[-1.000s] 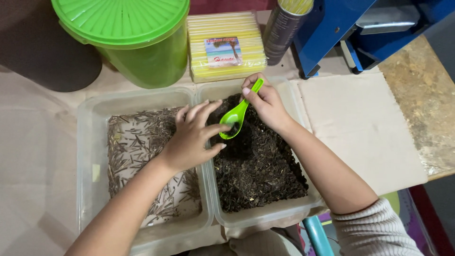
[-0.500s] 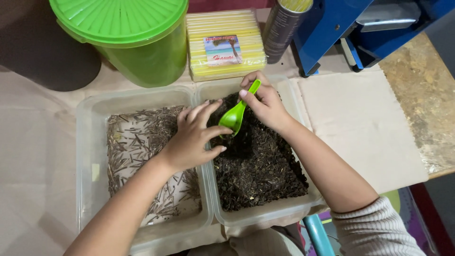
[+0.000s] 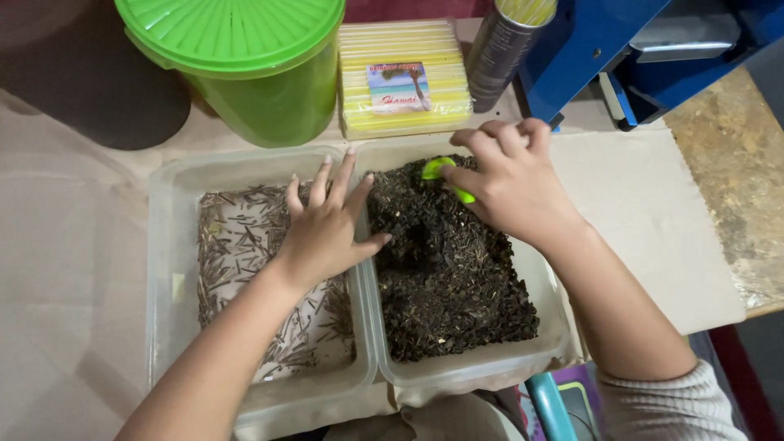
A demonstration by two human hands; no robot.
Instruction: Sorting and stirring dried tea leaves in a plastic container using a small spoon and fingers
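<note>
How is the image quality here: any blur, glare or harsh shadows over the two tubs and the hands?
Head view: lighting is soft and even, with only faint shadows under the left hand and right hand; the dark crumbly fill and thin sticks look sharp; the green spoon is mostly hidden by fingers; mild sheen on the green lid; frame edges bend slightly.

I see only one view, from a camera on the person's head. It looks almost straight down and sits close above the table (image 3: pixel 73 269). Both arms come in from 6 o'clock. Two clear tubs (image 3: pixel 163 269) fill the middle. A green bucket (image 3: pixel 245 73) sits at 11 o'clock.
</note>
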